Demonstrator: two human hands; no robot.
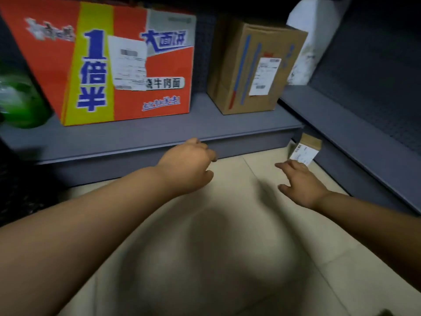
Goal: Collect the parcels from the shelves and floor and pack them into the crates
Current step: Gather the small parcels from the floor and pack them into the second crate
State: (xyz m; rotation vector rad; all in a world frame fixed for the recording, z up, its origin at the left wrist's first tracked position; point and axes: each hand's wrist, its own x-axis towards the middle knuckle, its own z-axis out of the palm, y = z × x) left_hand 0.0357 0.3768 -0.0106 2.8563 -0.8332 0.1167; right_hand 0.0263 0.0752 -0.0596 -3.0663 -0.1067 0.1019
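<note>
A small brown parcel [306,149] with a white label stands on the floor in the corner where two shelves meet. My right hand [300,183] is spread just below it, fingertips almost at its label, holding nothing. My left hand [189,163] hovers at the front edge of the low shelf, fingers loosely curled and empty. On that shelf stand a large orange and yellow noodle carton [114,65] and a brown cardboard box [252,67], each with a shipping label.
The low grey shelf [136,137] runs across the view; a second grey shelf [355,142] runs along the right. A green bag [20,101] sits at the far left, a white bag [307,42] behind the brown box. Beige floor tiles [216,247] lie below.
</note>
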